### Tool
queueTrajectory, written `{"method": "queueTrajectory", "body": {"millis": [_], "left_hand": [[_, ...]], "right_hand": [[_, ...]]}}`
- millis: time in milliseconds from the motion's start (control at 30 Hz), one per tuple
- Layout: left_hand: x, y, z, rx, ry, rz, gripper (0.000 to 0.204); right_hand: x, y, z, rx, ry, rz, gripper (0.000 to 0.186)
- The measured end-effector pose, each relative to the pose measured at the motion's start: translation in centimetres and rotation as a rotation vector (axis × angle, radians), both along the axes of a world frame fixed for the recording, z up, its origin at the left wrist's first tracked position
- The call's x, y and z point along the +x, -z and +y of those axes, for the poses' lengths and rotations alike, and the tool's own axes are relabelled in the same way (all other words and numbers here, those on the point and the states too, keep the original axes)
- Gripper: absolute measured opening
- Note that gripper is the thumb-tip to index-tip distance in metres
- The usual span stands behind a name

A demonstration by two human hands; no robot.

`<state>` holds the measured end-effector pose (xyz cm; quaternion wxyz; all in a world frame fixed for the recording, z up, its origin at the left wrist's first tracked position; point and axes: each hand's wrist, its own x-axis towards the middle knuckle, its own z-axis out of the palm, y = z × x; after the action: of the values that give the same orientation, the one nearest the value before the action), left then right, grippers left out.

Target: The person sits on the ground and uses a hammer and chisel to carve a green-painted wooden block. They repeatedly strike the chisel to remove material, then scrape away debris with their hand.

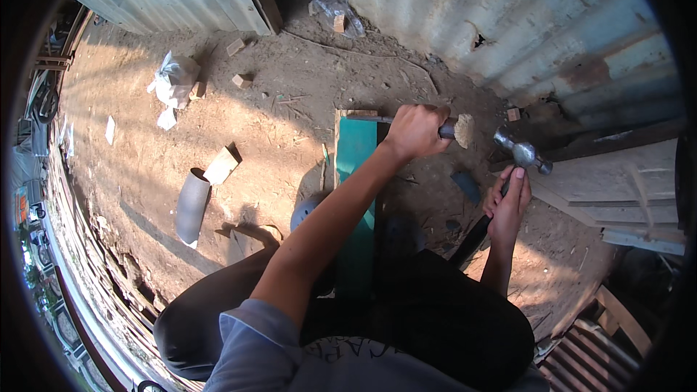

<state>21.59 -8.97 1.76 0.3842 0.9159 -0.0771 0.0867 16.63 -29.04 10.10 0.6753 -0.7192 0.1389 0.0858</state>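
My left hand [417,132] is closed around a chisel [449,129]. The frayed, pale butt of its handle sticks out on the right, and its thin blade runs left across the far end of a green-topped wooden board [356,147]. Whether the edge bites into the wood I cannot tell. My right hand [507,207] grips a hammer [524,151] by its dark handle, thumb laid along it near the neck. The shiny metal head is to the right of the chisel's butt, apart from it. The board extends back between my legs.
Corrugated metal sheets [508,22] stand at the far side. On the dirt floor lie wood blocks [242,81], a tied white plastic bag [174,81], a curved grey piece [192,205] and a pale wood offcut [221,165]. A pale panel [617,185] leans at the right.
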Motion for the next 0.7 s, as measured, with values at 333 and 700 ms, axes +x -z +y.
{"method": "queueTrajectory", "body": {"millis": [333, 700], "left_hand": [[1.7, -0.6, 0.3, -0.063, -0.147, 0.014, 0.024], [1.4, 0.0, 0.3, -0.012, -0.140, 0.013, 0.025]], "right_hand": [[1.2, -0.7, 0.2, -0.019, -0.030, -0.026, 0.040], [3.7, 0.4, 0.9, 0.037, 0.044, -0.044, 0.037]]}}
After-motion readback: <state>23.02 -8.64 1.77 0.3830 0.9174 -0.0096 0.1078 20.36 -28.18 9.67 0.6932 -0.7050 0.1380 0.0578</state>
